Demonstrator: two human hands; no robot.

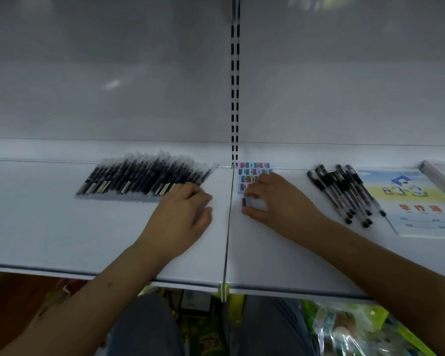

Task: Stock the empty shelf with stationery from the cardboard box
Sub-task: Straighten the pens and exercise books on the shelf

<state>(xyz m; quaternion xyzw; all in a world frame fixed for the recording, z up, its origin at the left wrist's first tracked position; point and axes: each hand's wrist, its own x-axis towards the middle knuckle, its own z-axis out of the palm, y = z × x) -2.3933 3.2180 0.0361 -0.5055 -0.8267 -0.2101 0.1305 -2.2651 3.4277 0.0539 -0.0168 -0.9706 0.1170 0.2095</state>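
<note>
We pinch one small, light eraser [244,202] by its short ends with our right hand [275,199] beside the eraser rows [252,176] on the shelf [113,240], our left hand [184,214] resting flat, fingers relaxed.

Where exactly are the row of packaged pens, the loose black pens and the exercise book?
row of packaged pens [144,179]: head view, middle of the row.
loose black pens [342,194]: head view, barrels in mid-bunch.
exercise book [409,201]: head view, centre of cover.
</note>
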